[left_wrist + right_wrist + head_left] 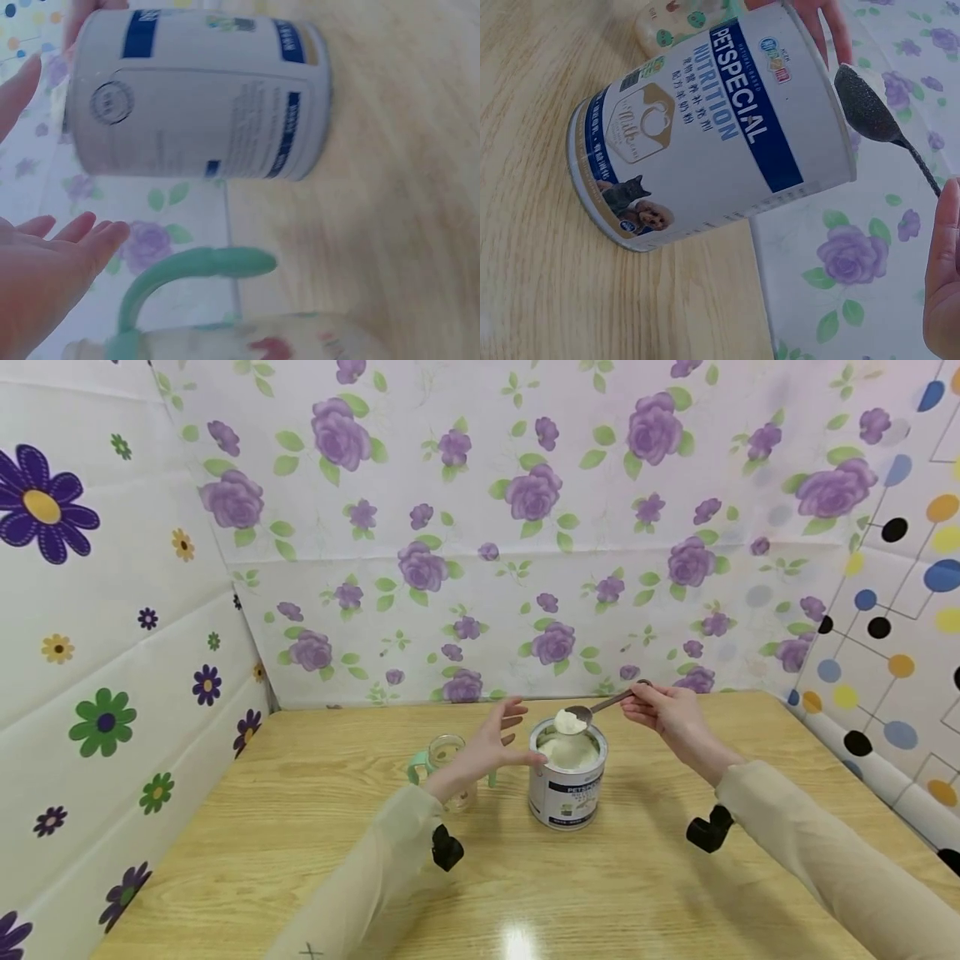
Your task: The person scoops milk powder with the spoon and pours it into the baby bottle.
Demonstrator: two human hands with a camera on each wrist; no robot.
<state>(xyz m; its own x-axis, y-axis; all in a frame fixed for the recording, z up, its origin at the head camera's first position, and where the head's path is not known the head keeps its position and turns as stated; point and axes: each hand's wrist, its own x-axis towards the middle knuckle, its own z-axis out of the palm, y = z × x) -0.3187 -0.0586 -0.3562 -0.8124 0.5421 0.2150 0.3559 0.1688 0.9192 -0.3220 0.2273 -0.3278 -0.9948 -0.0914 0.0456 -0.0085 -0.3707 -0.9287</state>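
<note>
A white and blue milk powder can (566,797) stands without a lid on the table, pale powder (570,753) showing inside. Just over its rim, a dark metal spoon (609,702) carries a heap of white powder (568,722). My right hand (667,714) pinches the spoon's handle near its end. At the can's left side my left hand (487,747) is spread, its thumb by the rim; whether it touches I cannot tell. Partly hidden behind my left wrist is a clear bottle (447,745) with green handles (195,264).
The wooden table (247,843) meets a flowered cloth (420,635) at the back. Patterned cloths also hang at the left and right. A black camera mount (447,847) hangs under the left wrist and another camera mount (709,829) under the right.
</note>
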